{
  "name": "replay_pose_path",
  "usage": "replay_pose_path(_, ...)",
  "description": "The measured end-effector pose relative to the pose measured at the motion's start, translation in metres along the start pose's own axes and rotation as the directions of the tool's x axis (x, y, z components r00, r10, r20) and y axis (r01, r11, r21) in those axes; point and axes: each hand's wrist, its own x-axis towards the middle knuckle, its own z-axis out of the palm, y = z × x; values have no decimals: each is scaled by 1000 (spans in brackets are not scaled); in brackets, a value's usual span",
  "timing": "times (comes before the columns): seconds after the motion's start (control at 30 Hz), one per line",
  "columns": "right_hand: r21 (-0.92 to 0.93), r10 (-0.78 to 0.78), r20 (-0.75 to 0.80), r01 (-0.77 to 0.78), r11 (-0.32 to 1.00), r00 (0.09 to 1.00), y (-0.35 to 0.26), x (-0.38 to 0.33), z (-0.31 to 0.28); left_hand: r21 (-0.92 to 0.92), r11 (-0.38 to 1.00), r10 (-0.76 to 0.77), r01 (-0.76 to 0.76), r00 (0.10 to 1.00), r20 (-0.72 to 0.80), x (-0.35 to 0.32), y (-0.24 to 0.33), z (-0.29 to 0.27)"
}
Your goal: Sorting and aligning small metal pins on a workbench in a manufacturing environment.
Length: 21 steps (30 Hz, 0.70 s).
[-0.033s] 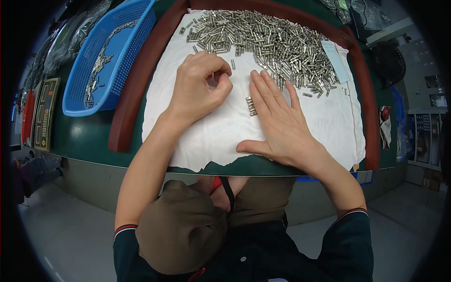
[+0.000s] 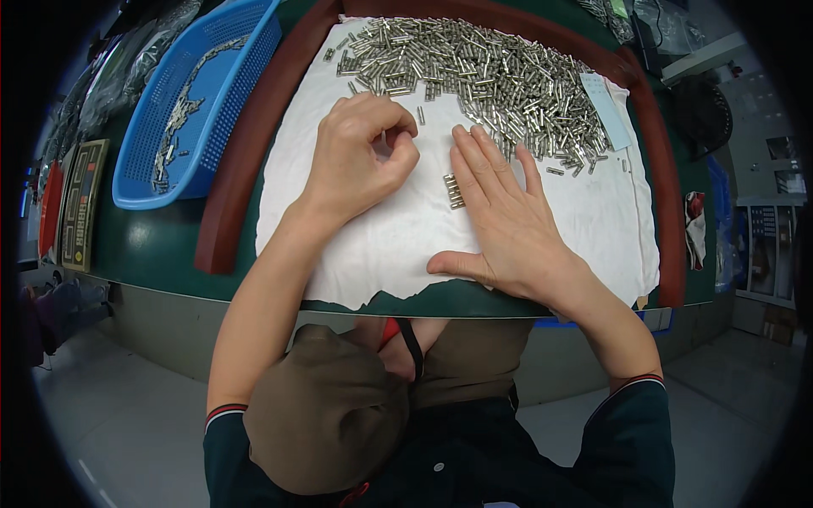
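Green worktop (image 2: 152, 254) bears a blue basket (image 2: 157, 202) left of both hands; left hand (image 2: 360, 157) curled, contents not tellable; short row of metal pins (image 2: 455, 191) just beside the flat, spread right hand (image 2: 512, 220), where light pressure should best protect alignment.

Silvery pins (image 2: 483, 72), white cloth (image 2: 381, 245), blue basket (image 2: 222, 114), reddish-brown frame (image 2: 234, 207)

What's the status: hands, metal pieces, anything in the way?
Left hand curled, contents unclear. Right hand open, palm down, beside short row of pieces, possibly covering some. Pile beyond hands, blue slip at its right edge.
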Motion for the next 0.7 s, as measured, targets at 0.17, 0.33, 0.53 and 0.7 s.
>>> replay_pose_path(0.17,3,-37,-356,41,999,934,33,23,-17,24,999,-30,29,999,36,-1,2,-3)
replay_pose_path(0.33,-67,-132,-783,129,989,608,81,50,-3,49,999,-10,7,998,58,1,8,-2)
replay_pose_path(0.53,-43,-97,-819,108,993,565,93,44,-2,104,995,-35,10,969,243,-13,41,-6)
replay_pose_path(0.7,28,-35,-826,102,994,562,92,44,0,217,974,-29,-61,921,389,-10,64,-2)
